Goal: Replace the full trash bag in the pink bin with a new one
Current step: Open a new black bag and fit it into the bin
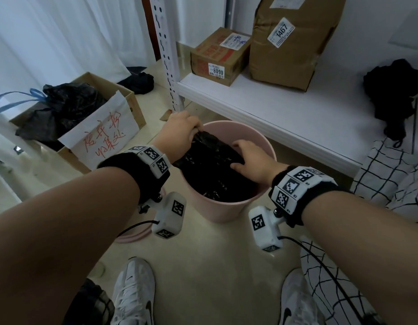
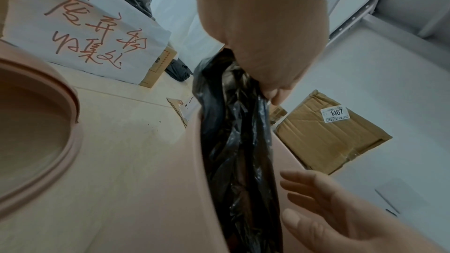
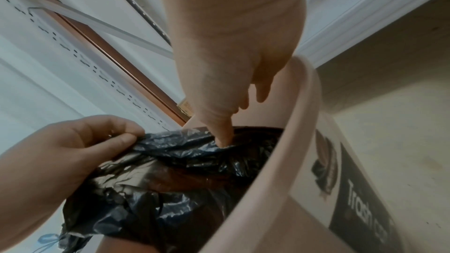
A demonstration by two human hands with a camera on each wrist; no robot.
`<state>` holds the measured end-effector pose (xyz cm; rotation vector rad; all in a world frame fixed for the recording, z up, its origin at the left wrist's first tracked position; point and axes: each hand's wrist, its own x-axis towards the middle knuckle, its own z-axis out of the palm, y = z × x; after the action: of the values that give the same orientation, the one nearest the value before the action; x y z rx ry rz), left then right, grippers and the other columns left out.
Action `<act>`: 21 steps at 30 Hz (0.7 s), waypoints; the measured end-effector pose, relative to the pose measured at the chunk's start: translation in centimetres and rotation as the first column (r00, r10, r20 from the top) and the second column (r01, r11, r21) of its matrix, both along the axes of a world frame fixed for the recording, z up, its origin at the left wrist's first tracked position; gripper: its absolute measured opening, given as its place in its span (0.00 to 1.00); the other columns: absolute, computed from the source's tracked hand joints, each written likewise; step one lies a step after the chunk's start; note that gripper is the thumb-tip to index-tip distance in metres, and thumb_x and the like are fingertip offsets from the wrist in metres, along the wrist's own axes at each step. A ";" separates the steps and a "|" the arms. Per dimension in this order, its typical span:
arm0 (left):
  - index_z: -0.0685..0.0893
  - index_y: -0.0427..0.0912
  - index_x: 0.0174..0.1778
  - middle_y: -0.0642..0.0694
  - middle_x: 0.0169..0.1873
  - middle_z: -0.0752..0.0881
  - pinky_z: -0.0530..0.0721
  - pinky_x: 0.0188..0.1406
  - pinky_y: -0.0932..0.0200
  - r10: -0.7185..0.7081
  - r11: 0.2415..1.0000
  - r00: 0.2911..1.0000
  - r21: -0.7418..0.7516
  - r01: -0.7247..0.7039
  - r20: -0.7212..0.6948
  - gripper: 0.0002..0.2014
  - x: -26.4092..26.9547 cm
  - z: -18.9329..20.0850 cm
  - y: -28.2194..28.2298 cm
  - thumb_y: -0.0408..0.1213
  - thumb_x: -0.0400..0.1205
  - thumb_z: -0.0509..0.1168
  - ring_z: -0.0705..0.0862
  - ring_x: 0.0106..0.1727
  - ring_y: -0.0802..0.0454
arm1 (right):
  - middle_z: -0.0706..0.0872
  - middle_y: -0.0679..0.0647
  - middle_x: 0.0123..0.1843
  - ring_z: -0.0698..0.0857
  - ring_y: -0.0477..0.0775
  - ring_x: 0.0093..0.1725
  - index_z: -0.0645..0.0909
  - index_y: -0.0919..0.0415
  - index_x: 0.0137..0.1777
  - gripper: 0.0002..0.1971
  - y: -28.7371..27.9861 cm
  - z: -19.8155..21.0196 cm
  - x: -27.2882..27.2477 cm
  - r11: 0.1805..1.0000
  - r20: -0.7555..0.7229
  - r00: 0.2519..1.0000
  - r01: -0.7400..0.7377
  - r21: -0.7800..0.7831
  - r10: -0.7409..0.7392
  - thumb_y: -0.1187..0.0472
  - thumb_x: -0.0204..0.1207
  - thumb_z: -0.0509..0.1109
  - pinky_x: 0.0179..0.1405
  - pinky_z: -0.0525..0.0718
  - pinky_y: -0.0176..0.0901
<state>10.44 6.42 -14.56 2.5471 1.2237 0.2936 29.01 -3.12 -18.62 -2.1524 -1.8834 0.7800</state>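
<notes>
1. The crinkled black plastic trash bag (image 1: 210, 160) sits inside the round pink plastic bin (image 1: 262, 141) on the floor; the bag's lower part and the bin's bottom are hidden.
2. The left hand (image 1: 179, 134) pinches a bunched edge of the bag at the bin's far-left rim, its fingertips hidden in the folds.
3. The right hand (image 1: 252, 160) lies on the bag with its fingers fairly straight, one fingertip (image 3: 222, 139) pressing into the plastic; it grips nothing.
4. A dark label (image 3: 360, 199) on the bin's outside reads "Trash", the rest cut off.
5. On the white shelf (image 1: 273, 109), a small printed cardboard box (image 1: 217, 57) shows "8090"; the tall brown carton (image 1: 294, 41) shows "1467".
6. An open cardboard box (image 1: 130, 99) holds a tied black bag (image 1: 60, 109); its white paper sign (image 1: 102, 132) has red handwriting I cannot read.
</notes>
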 end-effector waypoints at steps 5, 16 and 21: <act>0.84 0.39 0.59 0.39 0.58 0.81 0.71 0.66 0.54 -0.047 0.998 0.988 -0.035 0.053 0.146 0.13 -0.3 0.6 -0.7 0.33 0.86 0.55 0.77 0.63 0.44 | 0.68 0.56 0.80 0.68 0.55 0.78 0.60 0.58 0.80 0.33 0.3 0.4 -0.5 0.943 -0.108 0.994 0.063 0.326 -0.029 0.54 0.78 0.68 0.78 0.63 0.44; 0.74 0.57 0.71 0.46 0.65 0.77 0.68 0.66 0.48 0.124 0.992 0.991 -0.006 -0.125 -0.040 0.27 -1.3 0.4 -0.3 0.64 0.78 0.59 0.72 0.68 0.41 | 0.76 0.50 0.31 0.75 0.52 0.35 0.68 0.53 0.32 0.13 1.7 2.1 0.2 0.895 -0.423 0.899 0.275 0.351 -0.110 0.66 0.74 0.67 0.37 0.72 0.43; 0.75 0.58 0.67 0.46 0.64 0.80 0.63 0.70 0.41 0.189 0.959 0.982 -0.215 -0.182 0.009 0.23 -1.2 0.4 -0.9 0.59 0.85 0.42 0.68 0.72 0.38 | 0.71 0.50 0.44 0.72 0.45 0.40 0.64 0.50 0.29 0.21 1.1 3.4 0.7 0.901 -0.245 0.967 0.042 0.433 0.073 0.72 0.67 0.71 0.43 0.70 0.32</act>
<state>9.20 5.54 -14.11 2.2438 1.4050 0.2267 29.72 -2.04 -15.23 -1.6782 -1.7410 0.5400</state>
